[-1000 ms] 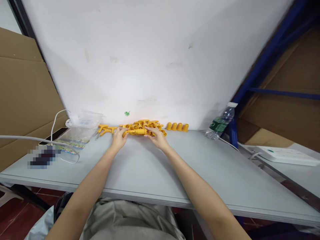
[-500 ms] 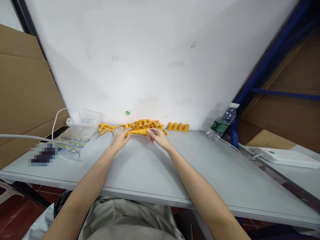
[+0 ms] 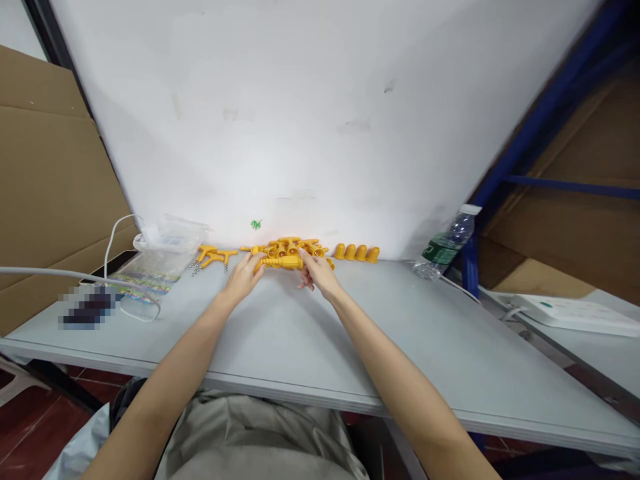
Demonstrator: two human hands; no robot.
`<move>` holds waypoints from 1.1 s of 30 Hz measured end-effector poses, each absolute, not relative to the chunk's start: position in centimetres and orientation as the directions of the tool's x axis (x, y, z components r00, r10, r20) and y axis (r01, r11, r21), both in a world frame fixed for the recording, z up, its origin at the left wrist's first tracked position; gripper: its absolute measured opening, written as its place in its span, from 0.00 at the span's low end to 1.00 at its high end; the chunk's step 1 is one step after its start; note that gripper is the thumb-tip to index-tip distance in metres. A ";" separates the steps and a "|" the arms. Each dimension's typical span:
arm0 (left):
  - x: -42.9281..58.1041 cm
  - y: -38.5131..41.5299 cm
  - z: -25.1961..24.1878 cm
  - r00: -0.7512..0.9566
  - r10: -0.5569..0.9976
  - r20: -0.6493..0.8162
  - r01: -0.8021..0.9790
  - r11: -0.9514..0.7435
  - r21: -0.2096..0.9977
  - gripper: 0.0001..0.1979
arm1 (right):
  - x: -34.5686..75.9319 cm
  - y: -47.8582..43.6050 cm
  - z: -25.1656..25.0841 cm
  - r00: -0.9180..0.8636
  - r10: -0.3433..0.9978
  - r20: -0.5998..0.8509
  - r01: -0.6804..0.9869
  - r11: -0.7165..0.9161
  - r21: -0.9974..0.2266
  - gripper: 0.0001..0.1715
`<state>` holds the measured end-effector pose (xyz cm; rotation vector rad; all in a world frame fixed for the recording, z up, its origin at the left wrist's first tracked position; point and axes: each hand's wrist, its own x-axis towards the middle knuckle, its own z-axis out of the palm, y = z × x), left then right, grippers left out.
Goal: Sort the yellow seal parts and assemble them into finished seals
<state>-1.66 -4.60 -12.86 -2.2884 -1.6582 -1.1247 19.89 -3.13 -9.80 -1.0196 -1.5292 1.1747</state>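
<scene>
A yellow plastic corkscrew piece (image 3: 283,263) with a ribbed body lies sideways between my two hands, just above the grey table. My left hand (image 3: 243,277) is closed around its left end. At the other end, my right hand (image 3: 319,273) pinches the wider ribbed part, its lower fingers curled below. Directly behind is a pile of yellow plastic parts (image 3: 289,241), several with round open ends; my hands hide part of it. Yellow T-handles (image 3: 213,256) with metal spirals lie to the left. To the right, yellow cup-shaped caps (image 3: 355,253) stand in a row.
A clear plastic bag (image 3: 155,270), a phone (image 3: 117,265) and a white cable (image 3: 107,247) lie on the left. A water bottle (image 3: 447,242) leans at the right, near a blue metal post (image 3: 470,267). The white wall panel (image 3: 320,133) borders the table's back.
My right fingers have shifted slightly to the right and turned at the end of the yellow piece, so more of its ribbed part shows. My left hand keeps its hold.
</scene>
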 end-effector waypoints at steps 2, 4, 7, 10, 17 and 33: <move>-1.6 -4.6 -12.8 0.130 0.786 0.604 0.857 -0.395 0.330 0.16 | 20.0 -3.0 -9.8 -0.230 0.963 0.140 0.077 0.161 -0.984 0.35; -1.6 -4.5 -12.8 0.124 0.795 0.594 0.850 -0.393 0.350 0.16 | 20.3 -3.0 -9.7 -0.237 0.966 0.107 0.106 0.135 -0.985 0.34; -1.8 -4.3 -12.8 0.102 0.802 0.588 0.834 -0.391 0.388 0.15 | 20.7 -2.9 -9.7 -0.284 0.944 0.165 0.087 0.197 -0.976 0.28; -2.0 -4.1 -12.7 0.098 0.803 0.587 0.825 -0.396 0.403 0.15 | 21.0 -2.6 -9.9 -0.346 0.887 0.308 0.016 0.333 -0.943 0.33; -2.0 -4.4 -12.6 0.113 0.791 0.601 0.827 -0.411 0.385 0.15 | 21.0 -2.7 -10.0 -0.317 0.876 0.363 0.060 0.401 -0.914 0.28; -1.5 -4.5 -12.4 0.071 0.632 0.772 0.813 -0.485 0.322 0.13 | 19.5 -4.0 -9.0 -0.241 0.960 0.141 0.002 0.145 -0.989 0.34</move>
